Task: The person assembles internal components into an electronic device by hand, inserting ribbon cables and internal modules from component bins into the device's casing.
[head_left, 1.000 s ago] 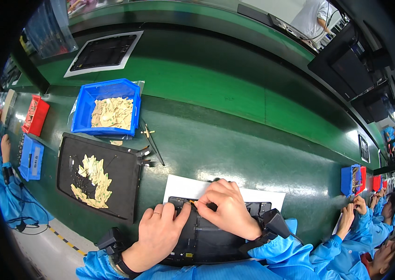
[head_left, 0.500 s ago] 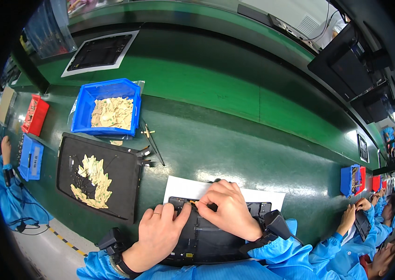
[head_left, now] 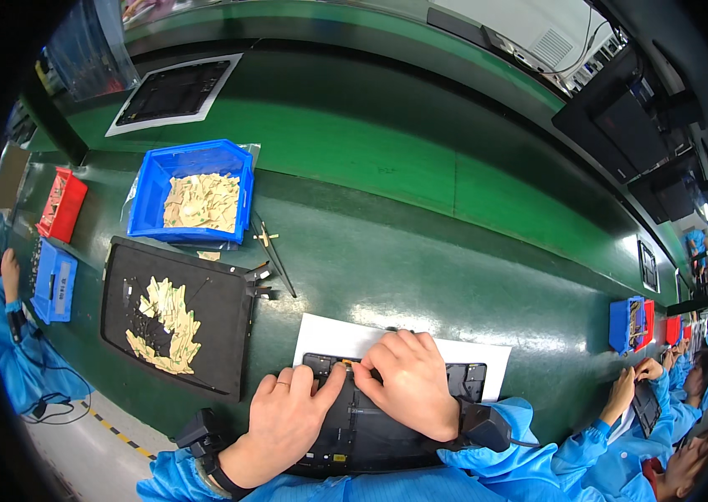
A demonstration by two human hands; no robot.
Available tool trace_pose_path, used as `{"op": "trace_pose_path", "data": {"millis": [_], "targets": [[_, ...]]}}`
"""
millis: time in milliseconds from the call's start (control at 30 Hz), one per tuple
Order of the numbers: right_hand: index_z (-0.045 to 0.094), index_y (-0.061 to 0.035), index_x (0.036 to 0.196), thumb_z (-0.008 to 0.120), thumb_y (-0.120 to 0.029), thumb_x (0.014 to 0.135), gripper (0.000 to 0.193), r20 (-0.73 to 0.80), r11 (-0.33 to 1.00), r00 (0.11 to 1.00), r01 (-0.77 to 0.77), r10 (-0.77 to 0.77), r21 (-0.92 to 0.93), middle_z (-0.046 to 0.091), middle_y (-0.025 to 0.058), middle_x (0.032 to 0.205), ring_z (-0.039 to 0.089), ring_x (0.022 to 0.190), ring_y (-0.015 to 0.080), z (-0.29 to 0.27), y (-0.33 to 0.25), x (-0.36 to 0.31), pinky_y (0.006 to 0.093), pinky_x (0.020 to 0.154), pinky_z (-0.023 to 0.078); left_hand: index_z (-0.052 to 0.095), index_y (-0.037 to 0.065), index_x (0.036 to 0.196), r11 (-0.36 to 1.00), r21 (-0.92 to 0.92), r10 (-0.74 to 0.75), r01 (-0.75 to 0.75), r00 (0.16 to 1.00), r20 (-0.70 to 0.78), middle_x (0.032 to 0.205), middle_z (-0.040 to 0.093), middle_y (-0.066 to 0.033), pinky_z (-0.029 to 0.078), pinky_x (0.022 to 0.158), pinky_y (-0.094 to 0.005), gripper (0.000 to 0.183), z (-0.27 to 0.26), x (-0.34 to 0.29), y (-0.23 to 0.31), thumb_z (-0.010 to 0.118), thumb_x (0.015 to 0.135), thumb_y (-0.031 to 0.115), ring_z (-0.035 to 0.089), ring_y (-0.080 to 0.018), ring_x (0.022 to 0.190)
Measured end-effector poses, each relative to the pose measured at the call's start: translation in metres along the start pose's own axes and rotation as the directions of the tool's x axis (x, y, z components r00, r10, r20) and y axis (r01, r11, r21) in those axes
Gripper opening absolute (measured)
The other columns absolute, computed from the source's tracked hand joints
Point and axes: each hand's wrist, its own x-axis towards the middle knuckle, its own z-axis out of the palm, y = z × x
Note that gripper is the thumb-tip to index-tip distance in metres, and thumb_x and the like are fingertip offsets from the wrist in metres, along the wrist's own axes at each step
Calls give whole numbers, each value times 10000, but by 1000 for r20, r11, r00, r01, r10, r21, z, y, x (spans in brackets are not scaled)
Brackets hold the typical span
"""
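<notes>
A black tablet-like housing (head_left: 387,431) lies in front of me, partly on a white sheet (head_left: 488,360). A small orange strip (head_left: 346,363) shows at its upper edge. My left hand (head_left: 287,414) rests over the housing's left side, fingers apart, the index fingertip touching down beside the strip. Just right of that, my right hand (head_left: 411,383) has its thumb and index finger drawn together at the strip. Whatever lies between those two fingertips is too small to make out. Both wrists carry black strapped-on devices.
Left stands a black tray (head_left: 220,318) with cream-coloured strips. Behind it are a blue bin (head_left: 243,197) of similar pieces and tweezers (head_left: 279,263). Red (head_left: 65,209) and blue (head_left: 54,284) bins stand farther left. A co-worker's hands (head_left: 622,389) hold a dark panel at right.
My right hand has shifted slightly and its wrist has turned, with the fingers still at the orange strip. The left hand stays nearly in place.
</notes>
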Motion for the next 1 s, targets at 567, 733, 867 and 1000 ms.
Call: {"op": "trace_pose_path", "data": {"millis": [567,733,867,1000], "targets": [[596,-27,737,729,-201,826,237,377,817,905,-365,198,447,576,54,709,549,671,166,-23,26,15,304,616,443,596,227,1228,993,106,39,-49,994,97,759,363,-20,346,568,-292,482,-10,7,5,584,752,157,469,-161,671],[600,-31,730,730,-207,824,238,368,817,900,-387,234,428,576,52,707,547,671,167,-26,27,12,302,619,442,542,237,1288,993,71,80,-94,983,167,785,393,-22,348,574,-292,535,-12,13,2,591,762,149,474,-163,684],[600,-36,728,729,-212,823,238,340,842,921,-331,190,425,569,50,703,543,667,169,-20,27,12,300,613,436,542,236,1288,994,80,62,-75,985,159,787,399,-26,363,580,-297,538,-9,10,2,593,760,146,483,-164,689],[598,-38,730,732,-217,818,241,329,876,929,-293,167,383,561,48,696,540,667,186,-19,27,11,311,625,435,571,202,1270,997,48,55,-59,995,79,775,408,-33,387,593,-296,513,-1,4,1,574,760,139,496,-175,700]]}}
